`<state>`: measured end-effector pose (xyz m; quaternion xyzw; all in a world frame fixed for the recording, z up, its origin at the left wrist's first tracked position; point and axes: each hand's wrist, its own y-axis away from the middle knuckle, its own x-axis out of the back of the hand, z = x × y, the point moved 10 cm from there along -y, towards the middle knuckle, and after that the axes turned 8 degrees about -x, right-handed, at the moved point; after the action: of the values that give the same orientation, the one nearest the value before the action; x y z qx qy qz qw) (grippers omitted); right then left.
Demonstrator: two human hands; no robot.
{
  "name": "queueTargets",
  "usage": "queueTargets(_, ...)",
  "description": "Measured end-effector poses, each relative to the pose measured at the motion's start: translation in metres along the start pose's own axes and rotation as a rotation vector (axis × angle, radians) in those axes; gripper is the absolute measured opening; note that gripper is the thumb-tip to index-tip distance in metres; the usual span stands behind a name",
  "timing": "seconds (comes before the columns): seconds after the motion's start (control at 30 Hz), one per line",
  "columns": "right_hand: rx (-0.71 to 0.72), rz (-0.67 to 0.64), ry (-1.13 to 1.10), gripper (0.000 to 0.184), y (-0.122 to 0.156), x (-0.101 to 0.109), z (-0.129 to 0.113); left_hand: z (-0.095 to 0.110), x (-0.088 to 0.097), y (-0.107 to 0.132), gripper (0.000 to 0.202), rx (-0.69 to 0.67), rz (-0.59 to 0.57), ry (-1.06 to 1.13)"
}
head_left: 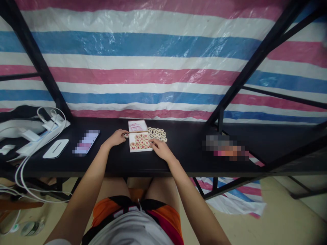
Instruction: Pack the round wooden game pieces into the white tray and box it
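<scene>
A small open white box (130, 149) stands on the black desk with several round xiangqi pieces (141, 141) in it, marked with red characters. Its printed lid (138, 126) is hinged back behind it. My left hand (118, 137) is just left of the box, fingertips closed around a red-marked xiangqi piece (126, 135) at desk level. At the box's right wall, my right hand (161, 149) has thumb and fingers bent against the edge, apparently gripping it. Several dark-marked xiangqi pieces (158, 132) lie grouped on the desk behind my right hand.
On the desk's left lie a phone (87, 142) with a blurred screen, a white flat device (56, 148), and white cables with power strips (30, 134). A blurred item (226, 148) lies at right. Black metal posts (245, 64) frame the desk before a striped plastic sheet (143, 44).
</scene>
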<state>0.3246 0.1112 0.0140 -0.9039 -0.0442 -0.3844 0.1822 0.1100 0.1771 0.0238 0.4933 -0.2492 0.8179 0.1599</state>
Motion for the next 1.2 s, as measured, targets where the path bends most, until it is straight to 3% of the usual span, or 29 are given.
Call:
queueTargets(0.47,-0.015,-0.002,0.000,0.027,0.000,0.001,-0.001,0.003,0.005,-0.002,0.042,-0.032,0.058,-0.005)
queueTargets(0.6,-0.012,-0.007,0.001,0.026,0.001,0.001,-0.002,0.034,0.012,-0.002,0.031,-0.069,0.128,-0.099)
queueTargets(0.7,-0.010,-0.011,-0.004,0.027,0.001,0.001,-0.002,0.069,-0.002,-0.004,0.028,-0.186,0.032,-0.196)
queueTargets(0.8,-0.009,-0.008,-0.007,0.027,0.001,0.001,-0.001,0.085,-0.011,-0.003,0.029,-0.238,-0.015,-0.245)
queueTargets(1.1,-0.001,0.003,-0.004,0.026,0.002,0.003,-0.007,0.085,-0.013,-0.004,0.029,-0.236,0.017,-0.260)
queueTargets(1.2,-0.001,0.000,0.001,0.026,0.001,0.003,-0.005,0.078,-0.007,-0.005,0.029,-0.169,0.080,-0.311)
